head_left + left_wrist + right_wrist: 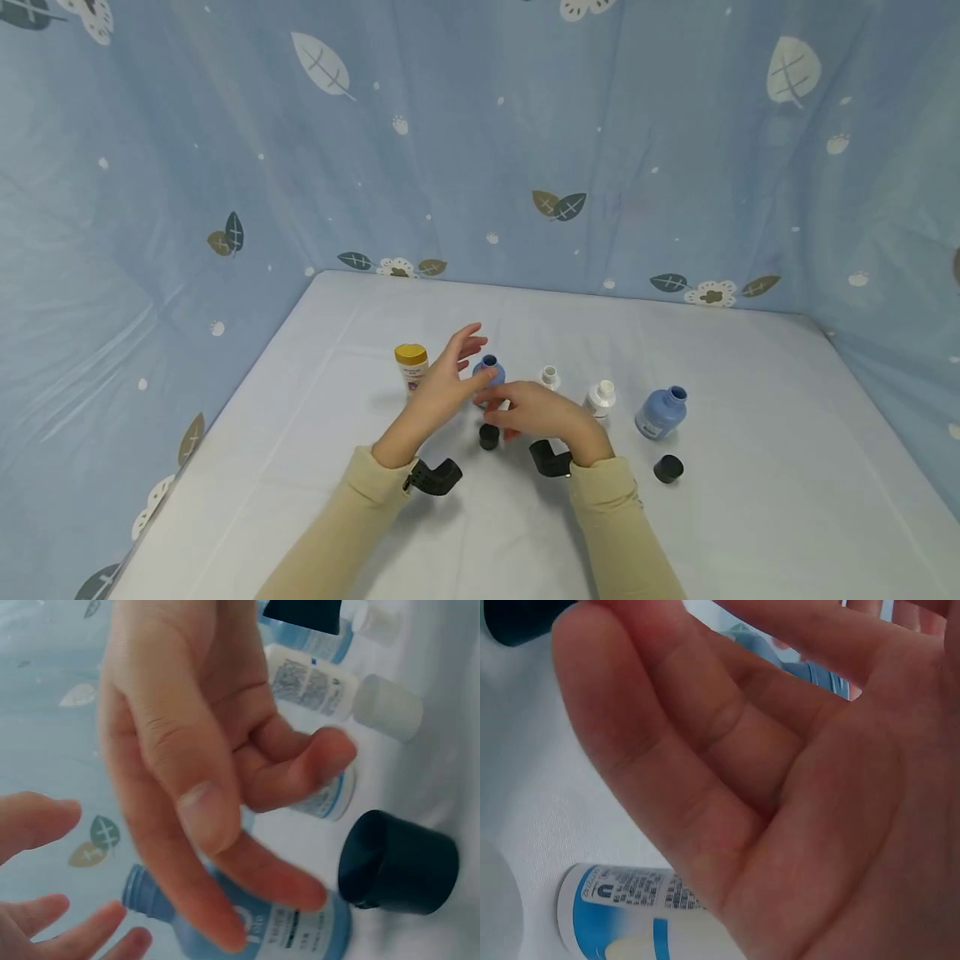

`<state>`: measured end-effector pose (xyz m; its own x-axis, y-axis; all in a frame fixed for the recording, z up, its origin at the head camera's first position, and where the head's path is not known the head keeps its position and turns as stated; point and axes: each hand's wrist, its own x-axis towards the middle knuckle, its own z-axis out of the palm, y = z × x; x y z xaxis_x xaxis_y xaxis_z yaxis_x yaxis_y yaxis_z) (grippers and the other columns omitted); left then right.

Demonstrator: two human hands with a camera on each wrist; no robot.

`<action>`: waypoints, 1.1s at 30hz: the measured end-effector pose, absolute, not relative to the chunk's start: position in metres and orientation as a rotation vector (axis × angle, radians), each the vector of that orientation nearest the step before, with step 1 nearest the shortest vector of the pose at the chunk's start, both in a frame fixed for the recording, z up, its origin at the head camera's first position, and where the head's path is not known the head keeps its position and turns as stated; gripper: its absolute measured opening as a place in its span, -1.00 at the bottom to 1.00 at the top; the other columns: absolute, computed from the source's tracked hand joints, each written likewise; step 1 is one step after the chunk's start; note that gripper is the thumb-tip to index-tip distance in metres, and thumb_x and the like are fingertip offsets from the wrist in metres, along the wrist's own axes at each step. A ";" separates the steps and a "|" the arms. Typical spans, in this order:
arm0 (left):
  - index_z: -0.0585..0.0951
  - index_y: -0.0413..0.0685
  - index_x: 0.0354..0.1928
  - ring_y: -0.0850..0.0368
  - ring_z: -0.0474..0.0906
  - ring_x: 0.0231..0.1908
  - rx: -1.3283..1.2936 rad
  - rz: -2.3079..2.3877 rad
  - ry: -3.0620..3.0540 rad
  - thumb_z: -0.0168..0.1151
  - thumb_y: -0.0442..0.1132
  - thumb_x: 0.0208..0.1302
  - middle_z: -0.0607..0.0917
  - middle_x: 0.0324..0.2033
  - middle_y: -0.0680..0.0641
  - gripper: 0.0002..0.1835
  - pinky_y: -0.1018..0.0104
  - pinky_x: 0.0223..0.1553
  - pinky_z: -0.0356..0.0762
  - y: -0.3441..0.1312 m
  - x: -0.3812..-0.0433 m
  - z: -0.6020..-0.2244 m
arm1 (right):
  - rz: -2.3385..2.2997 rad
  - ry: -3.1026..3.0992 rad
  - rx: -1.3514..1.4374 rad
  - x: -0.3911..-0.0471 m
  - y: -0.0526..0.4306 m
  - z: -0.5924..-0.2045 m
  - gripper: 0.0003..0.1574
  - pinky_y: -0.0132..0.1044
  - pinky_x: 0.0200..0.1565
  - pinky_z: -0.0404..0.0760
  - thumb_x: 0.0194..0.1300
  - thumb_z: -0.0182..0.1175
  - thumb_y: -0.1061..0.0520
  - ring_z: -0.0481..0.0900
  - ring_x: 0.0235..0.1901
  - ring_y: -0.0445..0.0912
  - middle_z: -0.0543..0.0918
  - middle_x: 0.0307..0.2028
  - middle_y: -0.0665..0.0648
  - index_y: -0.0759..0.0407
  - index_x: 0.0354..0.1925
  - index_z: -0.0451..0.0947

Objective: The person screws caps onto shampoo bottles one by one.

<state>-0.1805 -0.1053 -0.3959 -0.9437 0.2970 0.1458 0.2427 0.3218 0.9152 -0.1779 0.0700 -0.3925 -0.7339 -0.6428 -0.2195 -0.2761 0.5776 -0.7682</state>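
Observation:
In the head view my left hand (446, 375) is raised beside an uncapped blue bottle (492, 364), its fingers spread and holding nothing. My right hand (540, 412) reaches across in front of that bottle, fingers loosely bent and pointing down, with nothing in its grasp. Just below the right fingertips a black screw cap (489, 437) lies on the table. The left wrist view shows the same black cap (397, 862) next to the right hand (202, 750), with the blue bottle (292, 930) partly behind the fingers. The right hand partly covers a white bottle (550, 377).
A second white bottle (601, 398) stands right of the right hand. Further right are another uncapped blue bottle (662, 413) and a second black cap (668, 468). A yellow-capped bottle (412, 364) stands behind the left wrist. Patterned blue cloth (480, 150) backs the table.

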 end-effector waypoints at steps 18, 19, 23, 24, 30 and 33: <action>0.20 0.15 0.27 0.16 0.29 0.13 0.389 1.682 2.527 0.10 -0.10 0.23 0.42 0.11 0.00 -0.43 0.18 0.12 0.23 -0.098 -0.186 -0.414 | -0.939 2.348 -0.758 -0.180 0.066 -0.401 -0.58 -0.30 -0.34 0.47 0.16 0.18 0.09 0.57 -0.49 -0.07 0.58 -0.39 -0.01 0.16 0.01 0.47; 0.21 0.13 0.27 0.15 0.28 0.14 0.389 1.683 2.526 0.09 -0.12 0.24 0.40 0.12 -0.01 -0.44 0.17 0.12 0.23 -0.098 -0.187 -0.416 | -0.920 2.353 -0.765 -0.181 0.066 -0.402 -0.56 -0.31 -0.32 0.46 0.14 0.20 0.09 0.57 -0.49 -0.11 0.58 -0.37 -0.03 0.15 0.01 0.47; 0.28 0.11 0.24 0.07 0.27 0.15 0.333 1.641 2.542 0.06 -0.09 0.25 0.36 0.16 -0.03 -0.50 0.09 0.09 0.25 -0.095 -0.187 -0.426 | -0.861 2.378 -0.790 -0.182 0.064 -0.407 -0.54 -0.33 -0.30 0.45 0.07 0.27 0.09 0.52 -0.48 -0.21 0.56 -0.30 -0.05 0.11 -0.02 0.49; 0.29 0.12 0.23 0.06 0.28 0.14 0.307 1.623 2.548 0.06 -0.06 0.25 0.36 0.17 -0.02 -0.50 0.08 0.08 0.26 -0.094 -0.187 -0.429 | -0.846 2.389 -0.797 -0.183 0.064 -0.408 -0.55 -0.33 -0.30 0.44 0.05 0.28 0.09 0.50 -0.46 -0.22 0.56 -0.29 -0.04 0.11 -0.04 0.50; 0.34 0.16 0.20 0.02 0.32 0.11 0.241 1.578 2.593 0.05 0.07 0.23 0.40 0.14 0.01 -0.50 0.05 0.06 0.28 -0.092 -0.187 -0.438 | -0.785 2.437 -0.794 -0.181 0.061 -0.410 -0.59 -0.31 -0.27 0.43 -0.02 0.33 0.10 0.45 -0.36 -0.20 0.57 -0.25 -0.04 0.11 -0.13 0.53; 0.36 0.19 0.18 0.05 0.32 0.11 0.252 1.594 2.597 0.05 0.08 0.22 0.40 0.14 0.04 -0.52 0.08 0.06 0.29 -0.094 -0.188 -0.440 | -0.763 2.443 -0.800 -0.180 0.059 -0.410 -0.60 -0.32 -0.27 0.43 -0.05 0.35 0.11 0.45 -0.34 -0.20 0.56 -0.24 -0.05 0.09 -0.16 0.53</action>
